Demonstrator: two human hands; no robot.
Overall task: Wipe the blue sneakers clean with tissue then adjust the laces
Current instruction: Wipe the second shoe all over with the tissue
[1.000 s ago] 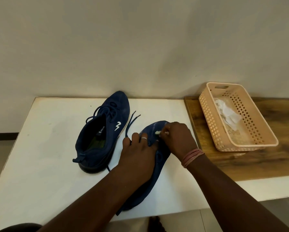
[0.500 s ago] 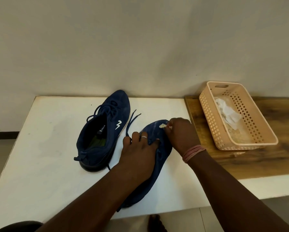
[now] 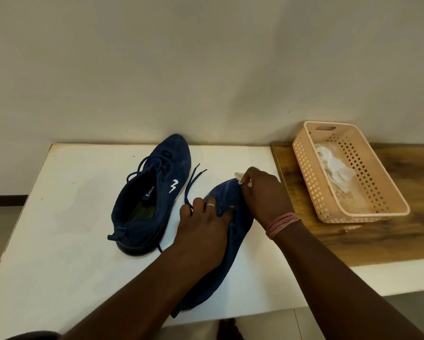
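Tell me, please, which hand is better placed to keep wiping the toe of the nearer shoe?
Right hand: it pinches the tissue at the toe, while the left hand steadies the shoe.

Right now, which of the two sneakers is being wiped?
The right sneaker, held by both hands with tissue at its toe; the left sneaker stands untouched.
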